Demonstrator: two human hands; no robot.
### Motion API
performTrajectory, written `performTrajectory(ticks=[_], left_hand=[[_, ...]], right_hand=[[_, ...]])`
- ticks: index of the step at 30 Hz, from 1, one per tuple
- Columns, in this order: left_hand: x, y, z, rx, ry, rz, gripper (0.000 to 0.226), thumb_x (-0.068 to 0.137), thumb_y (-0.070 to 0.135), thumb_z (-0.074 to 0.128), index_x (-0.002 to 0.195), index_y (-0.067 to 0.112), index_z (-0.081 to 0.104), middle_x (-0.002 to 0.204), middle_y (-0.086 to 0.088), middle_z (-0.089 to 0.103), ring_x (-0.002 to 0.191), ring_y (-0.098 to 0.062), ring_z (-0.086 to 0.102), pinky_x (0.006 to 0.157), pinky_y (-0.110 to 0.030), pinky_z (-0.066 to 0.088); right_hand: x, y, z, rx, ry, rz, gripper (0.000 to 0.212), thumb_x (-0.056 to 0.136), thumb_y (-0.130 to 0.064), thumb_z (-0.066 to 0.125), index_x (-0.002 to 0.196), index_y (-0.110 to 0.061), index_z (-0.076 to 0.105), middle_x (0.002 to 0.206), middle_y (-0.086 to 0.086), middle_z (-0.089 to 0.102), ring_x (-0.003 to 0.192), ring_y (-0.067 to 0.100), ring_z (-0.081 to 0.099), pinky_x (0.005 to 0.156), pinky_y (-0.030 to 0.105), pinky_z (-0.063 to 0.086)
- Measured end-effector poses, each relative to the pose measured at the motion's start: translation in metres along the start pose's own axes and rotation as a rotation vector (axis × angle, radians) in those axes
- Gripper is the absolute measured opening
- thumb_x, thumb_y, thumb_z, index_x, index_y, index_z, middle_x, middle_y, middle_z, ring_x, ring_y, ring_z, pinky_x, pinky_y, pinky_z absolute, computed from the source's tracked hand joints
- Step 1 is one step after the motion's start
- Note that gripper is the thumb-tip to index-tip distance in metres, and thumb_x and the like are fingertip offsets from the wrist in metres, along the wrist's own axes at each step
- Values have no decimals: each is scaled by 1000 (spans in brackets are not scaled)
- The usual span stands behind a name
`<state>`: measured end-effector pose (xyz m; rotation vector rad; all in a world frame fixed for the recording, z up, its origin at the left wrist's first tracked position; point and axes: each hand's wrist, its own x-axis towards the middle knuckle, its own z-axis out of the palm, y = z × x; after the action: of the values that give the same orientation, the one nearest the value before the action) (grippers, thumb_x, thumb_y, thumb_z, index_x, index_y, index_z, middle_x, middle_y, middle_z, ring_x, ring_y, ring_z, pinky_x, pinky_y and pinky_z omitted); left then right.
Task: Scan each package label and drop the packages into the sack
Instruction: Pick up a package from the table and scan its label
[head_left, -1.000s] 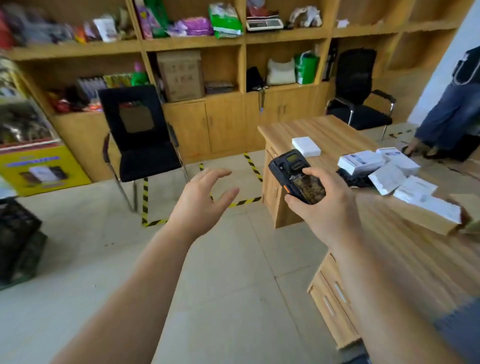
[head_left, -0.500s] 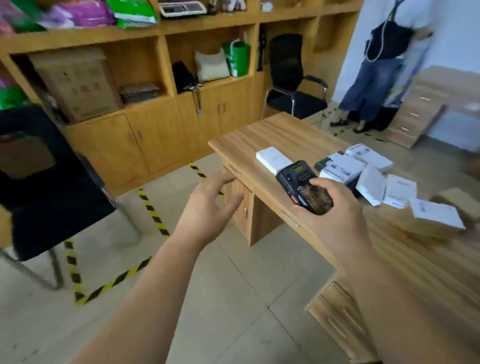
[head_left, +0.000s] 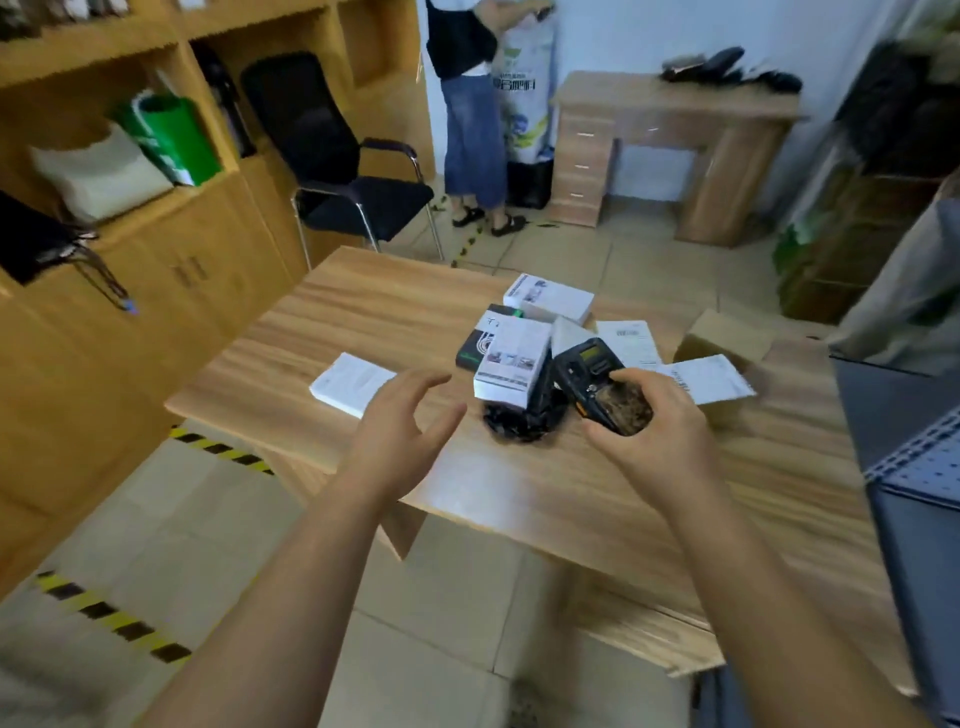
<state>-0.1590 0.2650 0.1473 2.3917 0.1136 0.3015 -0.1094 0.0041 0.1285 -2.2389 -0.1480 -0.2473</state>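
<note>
You are working over a smooth wood-grain surface (head_left: 597, 483) with a slight sheen. You are gripping a black plastic scanner (head_left: 597, 384) beside matt white paper-labelled packages (head_left: 511, 358) and a plain brown cardboard box (head_left: 727, 340). You are standing on pale, smooth floor tiles (head_left: 441, 613).

White packages (head_left: 513, 358) (black scanner (head_left: 597, 382))

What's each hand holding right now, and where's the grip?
Right hand grips the handheld scanner by its lower end. Left hand holds nothing, fingers spread.
</note>
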Motion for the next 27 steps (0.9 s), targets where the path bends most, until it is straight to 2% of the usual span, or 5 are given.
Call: performTrajectory(ticks=[9, 12, 15, 20, 27], left_hand=[[122, -38, 35, -6, -83, 29, 36, 92, 27, 68, 126, 18, 63, 117, 14, 57, 104, -5, 49, 93, -24, 39], [153, -59, 58, -11, -167, 51, 37, 91, 27, 69, 125, 16, 63, 122, 8, 60, 109, -6, 50, 98, -33, 44], [181, -77, 80, -14, -243, 65, 38, 91, 27, 68, 127, 16, 61, 126, 4, 59, 111, -7, 48, 99, -28, 40], [213, -94, 120, 33, -405, 70, 52, 91, 38, 66, 136, 16, 54, 142, -1, 47, 132, -21, 40, 103, -23, 28], [214, -87, 179, 383, -485, 73, 84, 80, 72, 59, 142, 17, 42, 154, -7, 28, 138, -30, 26, 110, -41, 27]], right_hand=[[100, 23, 47, -59, -17, 75, 59, 69, -43, 80, 123, -39, 56, 121, -16, 54, 106, 7, 52, 87, 31, 45], [119, 31, 61, -91, -9, 133, 60, 70, -42, 80, 124, -37, 56, 125, -14, 54, 110, 8, 51, 87, 31, 45], [130, 36, 78, -145, -2, 202, 60, 71, -44, 79, 126, -36, 56, 127, -15, 53, 112, 6, 50, 82, 28, 40], [134, 49, 102, -208, 60, 293, 60, 71, -47, 79, 125, -34, 58, 126, -12, 56, 114, 9, 53, 89, 32, 47], [130, 63, 104, -196, 135, 388, 59, 69, -43, 79, 124, -30, 60, 125, -12, 56, 113, 7, 51, 90, 29, 44]])
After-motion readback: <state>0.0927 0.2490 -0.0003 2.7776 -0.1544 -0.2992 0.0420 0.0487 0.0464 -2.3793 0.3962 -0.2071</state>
